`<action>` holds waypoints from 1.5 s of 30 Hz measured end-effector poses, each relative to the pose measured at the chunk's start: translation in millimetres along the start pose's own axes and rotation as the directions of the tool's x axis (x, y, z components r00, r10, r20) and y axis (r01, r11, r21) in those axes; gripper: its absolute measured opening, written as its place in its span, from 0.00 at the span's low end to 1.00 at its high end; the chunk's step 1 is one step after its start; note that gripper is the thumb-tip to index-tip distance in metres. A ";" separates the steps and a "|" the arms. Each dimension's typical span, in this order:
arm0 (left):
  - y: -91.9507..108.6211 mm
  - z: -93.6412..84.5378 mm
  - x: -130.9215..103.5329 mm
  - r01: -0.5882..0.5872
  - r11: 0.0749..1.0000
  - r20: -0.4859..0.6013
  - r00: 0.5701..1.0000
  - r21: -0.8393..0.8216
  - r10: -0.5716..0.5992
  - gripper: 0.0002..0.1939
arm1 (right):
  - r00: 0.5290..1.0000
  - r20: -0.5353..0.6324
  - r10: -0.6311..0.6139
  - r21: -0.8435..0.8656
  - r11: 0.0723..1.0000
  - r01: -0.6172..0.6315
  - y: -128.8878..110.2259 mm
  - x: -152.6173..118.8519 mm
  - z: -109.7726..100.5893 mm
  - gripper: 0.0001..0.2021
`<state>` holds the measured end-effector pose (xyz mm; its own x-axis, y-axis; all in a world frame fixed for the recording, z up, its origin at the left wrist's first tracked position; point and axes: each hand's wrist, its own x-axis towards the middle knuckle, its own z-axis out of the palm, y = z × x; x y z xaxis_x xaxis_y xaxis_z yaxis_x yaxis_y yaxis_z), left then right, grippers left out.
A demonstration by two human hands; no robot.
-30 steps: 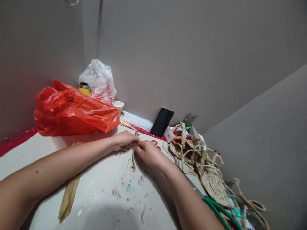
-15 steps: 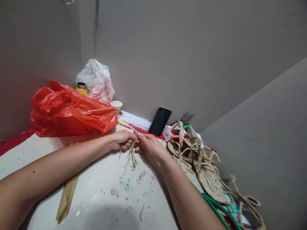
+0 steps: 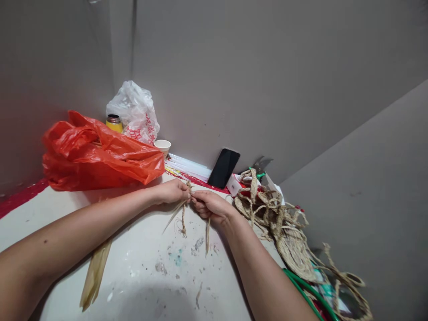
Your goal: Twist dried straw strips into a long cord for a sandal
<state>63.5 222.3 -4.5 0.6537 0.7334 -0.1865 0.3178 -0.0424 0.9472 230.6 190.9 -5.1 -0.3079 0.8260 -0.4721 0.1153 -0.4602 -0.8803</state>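
Near the middle of the white table [image 3: 140, 272], my left hand [image 3: 174, 191] is closed on a small piece of braided straw [image 3: 183, 218], whose knotted end hangs below the fingers. My right hand [image 3: 209, 205] touches it from the right, pinching the straw, and a loose strand [image 3: 207, 238] hangs down beneath its palm. Thin pale fibres stick out to the lower left from under my left hand. Flat strips of dry husk [image 3: 95, 276] lie under my left forearm.
A red plastic bag [image 3: 100, 156], a yellow bottle [image 3: 114, 124], a clear bag [image 3: 135, 107] and a paper cup [image 3: 162, 145] stand back left. A phone [image 3: 224, 168] leans on the wall. Braided straw pieces [image 3: 290, 249], pliers [image 3: 261, 165] and a green cord [image 3: 307, 292] lie right.
My right hand has turned and closed its fingers by the left. The hanging fibres have spread apart, with one strand now below my right hand.
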 end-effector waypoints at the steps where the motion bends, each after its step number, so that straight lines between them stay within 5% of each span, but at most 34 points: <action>1: -0.2 -1.1 0.2 -0.035 0.997 -0.016 0.999 0.074 0.037 0.07 | 1.000 -0.010 -0.002 0.012 1.000 0.002 0.9 0.3 1.5 0.13; 9: 11.9 -8.8 -8.5 -0.035 0.823 -0.044 0.996 0.567 0.072 0.12 | 0.978 -0.200 -0.050 0.056 0.996 0.063 7.3 2.7 21.5 0.07; 13: 20.7 6.5 -19.3 0.029 0.647 -0.161 0.976 0.762 0.145 0.15 | 0.971 -0.233 -0.057 0.119 0.989 0.087 6.8 1.3 27.6 0.09; 17: 20.9 27.7 -28.4 0.041 0.447 -0.131 0.976 0.894 0.171 0.14 | 0.974 -0.225 -0.035 0.205 0.975 0.082 7.4 0.9 29.6 0.14; 20: 17.8 38.2 -33.1 0.018 0.379 -0.091 0.980 0.925 0.176 0.15 | 0.977 -0.212 -0.016 0.254 0.965 0.071 9.1 1.9 28.4 0.16; 25: 20.0 30.3 -31.9 -0.089 0.475 -0.041 0.965 0.876 0.257 0.14 | 0.992 -0.123 -0.003 0.333 0.942 0.044 7.3 1.5 16.3 0.17; 29: 13.0 3.1 -15.0 -0.076 0.755 -0.255 0.915 0.651 0.312 0.20 | 0.999 -0.047 0.004 0.385 0.923 0.015 4.3 0.7 0.4 0.11; 31: 4.6 -5.2 -7.1 -0.023 0.816 -0.338 0.903 0.578 0.265 0.20 | 1.000 -0.023 0.008 0.401 0.916 0.001 4.5 1.3 -5.5 0.09; 35: -5.5 4.2 -5.9 0.129 0.780 -0.378 0.914 0.613 0.146 0.20 | 0.999 0.027 0.016 0.417 0.909 -0.026 7.3 3.9 -9.2 0.09; 39: -2.4 18.9 -12.4 0.153 0.692 -0.353 0.923 0.705 0.155 0.14 | 0.998 0.055 0.012 0.416 0.909 -0.034 9.1 4.9 -8.3 0.09; 45: -0.3 -7.8 -10.2 0.173 0.632 -0.332 0.933 0.755 0.141 0.05 | 0.999 0.045 0.008 0.370 0.929 -0.024 7.0 1.0 -16.3 0.09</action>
<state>51.4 220.1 -0.8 0.4269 0.9031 0.0458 0.8328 -0.4124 0.3692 246.5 193.8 -12.5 -0.3496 0.8069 -0.4761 -0.2354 -0.5675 -0.7890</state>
